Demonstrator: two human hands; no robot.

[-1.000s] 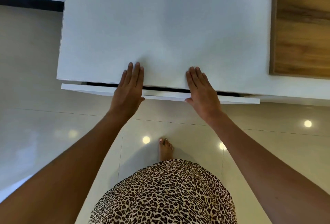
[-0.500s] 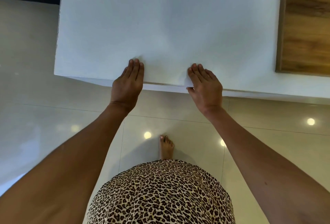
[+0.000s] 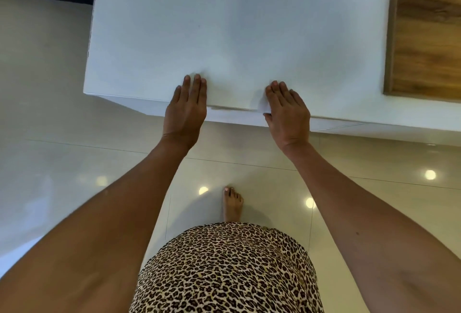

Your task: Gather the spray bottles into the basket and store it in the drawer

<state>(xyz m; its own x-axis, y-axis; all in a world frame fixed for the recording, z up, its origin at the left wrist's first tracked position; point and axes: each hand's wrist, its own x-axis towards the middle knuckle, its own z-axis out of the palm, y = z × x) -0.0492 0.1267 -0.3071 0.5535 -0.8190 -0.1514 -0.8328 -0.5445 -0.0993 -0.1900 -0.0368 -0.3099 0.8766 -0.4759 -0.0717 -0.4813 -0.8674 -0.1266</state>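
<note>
A white cabinet [image 3: 237, 26] fills the upper middle of the head view, seen from above. Its drawer front [image 3: 234, 114] lies flush under the top's near edge, with no gap showing. My left hand [image 3: 185, 110] hangs over that edge with straight fingers lying on the top. My right hand [image 3: 288, 110] does the same a little to the right, fingers straight and flat. Neither hand holds anything. No basket and no spray bottles show; whatever is in the drawer is hidden.
A wooden surface [image 3: 429, 31] adjoins the cabinet on the right. Glossy pale floor tiles [image 3: 50, 113] spread left of and below the cabinet. My bare foot [image 3: 232, 204] stands close to the cabinet front, above my leopard-print garment [image 3: 224, 270].
The drawer stood slightly out a second ago; it has slid in flush with the cabinet. Both hands moved forward with it and now have their fingers flatter on the top.
</note>
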